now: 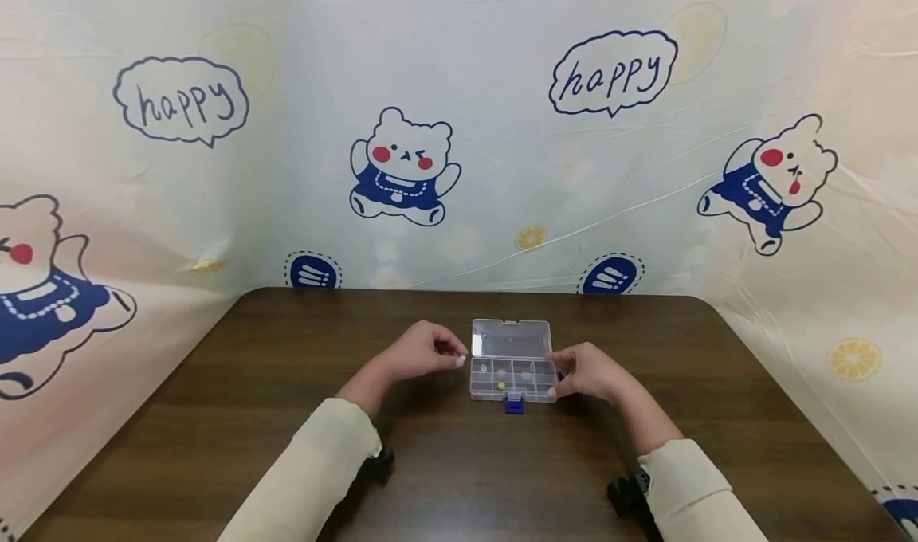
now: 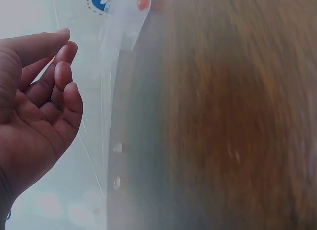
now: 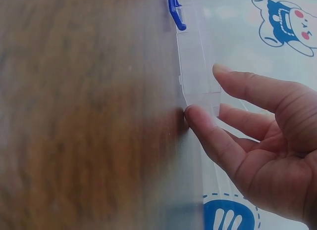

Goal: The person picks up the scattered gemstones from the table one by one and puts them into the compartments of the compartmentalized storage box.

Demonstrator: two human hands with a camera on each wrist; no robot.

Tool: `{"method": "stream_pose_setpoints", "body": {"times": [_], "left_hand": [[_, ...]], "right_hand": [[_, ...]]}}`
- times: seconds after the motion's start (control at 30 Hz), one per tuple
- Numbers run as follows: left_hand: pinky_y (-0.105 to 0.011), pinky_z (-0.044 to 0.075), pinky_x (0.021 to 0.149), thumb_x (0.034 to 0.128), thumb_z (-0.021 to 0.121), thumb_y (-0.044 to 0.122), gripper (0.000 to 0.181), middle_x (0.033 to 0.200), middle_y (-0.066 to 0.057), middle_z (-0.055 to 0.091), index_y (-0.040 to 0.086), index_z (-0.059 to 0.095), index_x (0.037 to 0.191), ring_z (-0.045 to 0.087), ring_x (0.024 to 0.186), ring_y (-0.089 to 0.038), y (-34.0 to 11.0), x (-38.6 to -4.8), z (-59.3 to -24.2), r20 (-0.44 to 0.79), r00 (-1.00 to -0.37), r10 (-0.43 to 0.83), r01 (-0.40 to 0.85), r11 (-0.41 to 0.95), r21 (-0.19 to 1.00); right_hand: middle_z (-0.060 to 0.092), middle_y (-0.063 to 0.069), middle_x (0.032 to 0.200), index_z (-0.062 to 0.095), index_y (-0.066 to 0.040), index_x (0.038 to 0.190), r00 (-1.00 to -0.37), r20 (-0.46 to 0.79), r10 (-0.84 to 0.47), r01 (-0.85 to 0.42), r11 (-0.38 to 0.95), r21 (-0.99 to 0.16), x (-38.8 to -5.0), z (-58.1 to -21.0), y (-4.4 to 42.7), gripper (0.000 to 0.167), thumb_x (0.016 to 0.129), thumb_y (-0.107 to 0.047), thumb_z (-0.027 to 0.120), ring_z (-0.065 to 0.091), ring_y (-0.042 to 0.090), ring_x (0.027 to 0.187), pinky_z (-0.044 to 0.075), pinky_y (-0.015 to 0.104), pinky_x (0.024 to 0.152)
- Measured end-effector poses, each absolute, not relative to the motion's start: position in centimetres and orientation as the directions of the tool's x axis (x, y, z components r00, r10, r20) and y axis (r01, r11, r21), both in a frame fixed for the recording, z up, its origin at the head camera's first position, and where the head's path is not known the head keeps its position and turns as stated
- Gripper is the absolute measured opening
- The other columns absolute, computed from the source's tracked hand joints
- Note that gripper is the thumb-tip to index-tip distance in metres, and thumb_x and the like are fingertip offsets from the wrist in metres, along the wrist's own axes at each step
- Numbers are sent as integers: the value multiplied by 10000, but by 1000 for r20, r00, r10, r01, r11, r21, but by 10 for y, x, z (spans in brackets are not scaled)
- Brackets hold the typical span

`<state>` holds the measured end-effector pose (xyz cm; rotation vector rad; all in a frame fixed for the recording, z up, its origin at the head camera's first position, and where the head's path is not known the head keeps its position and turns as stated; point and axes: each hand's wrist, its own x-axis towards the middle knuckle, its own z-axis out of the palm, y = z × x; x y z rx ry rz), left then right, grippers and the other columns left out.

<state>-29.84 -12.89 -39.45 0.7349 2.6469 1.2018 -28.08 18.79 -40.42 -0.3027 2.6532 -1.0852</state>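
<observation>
A clear plastic compartment box [image 1: 513,397] lies on the table with its lid [image 1: 511,339] raised at the back. A blue latch [image 1: 514,406] hangs at its front. Its cells hold a yellow bead-like piece [image 1: 501,386] and a few pale pieces. My right hand [image 1: 591,373] holds the box's right end, thumb at the front corner. Just off the left side is my left hand [image 1: 426,351], thumb and forefinger tips nearly together. Whether anything tiny sits between those tips is unclear. Through the box wall shows an orange-red piece [image 2: 143,2].
Two small whitish pieces [image 2: 117,183] show near the table edge line in the left wrist view. The dark wooden table [image 1: 459,478] stretches around the box. Behind it hangs a printed cloth [image 1: 495,167] with bears. Each wrist carries a small black camera [image 1: 625,494].
</observation>
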Motion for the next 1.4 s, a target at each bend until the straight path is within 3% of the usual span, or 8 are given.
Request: {"method": "stream_pose_setpoints", "body": {"times": [0.5, 1.2, 1.4], "left_hand": [[-295, 512, 686, 861, 751, 115, 77, 809, 27, 666, 80, 757, 930, 557, 743, -181, -105, -298, -382, 72, -855, 514, 390, 545, 742], [-270, 498, 697, 876, 733, 110, 104, 854, 49, 679, 38, 753, 949, 584, 759, -112, -80, -299, -385, 118, -778, 617, 494, 485, 722], [-248, 499, 677, 858, 749, 96, 64, 794, 64, 678, 58, 763, 907, 574, 716, -90, -72, -300, -391, 126, -768, 628, 514, 486, 707]], "right_hand": [[615, 195, 1265, 633, -35, 1285, -947, -151, -284, -97, 701, -707, -281, -402, 189, 630, 710, -120, 875, 585, 277, 1125, 432, 494, 992], [631, 184, 1239, 638, -22, 1273, -949, -146, -281, -96, 694, -713, -283, -406, 189, 624, 702, -104, 877, 595, 269, 1105, 441, 486, 983], [634, 183, 1232, 636, -17, 1273, -948, -149, -282, -94, 692, -716, -284, -407, 189, 627, 702, -112, 879, 600, 259, 1085, 444, 483, 980]]}}
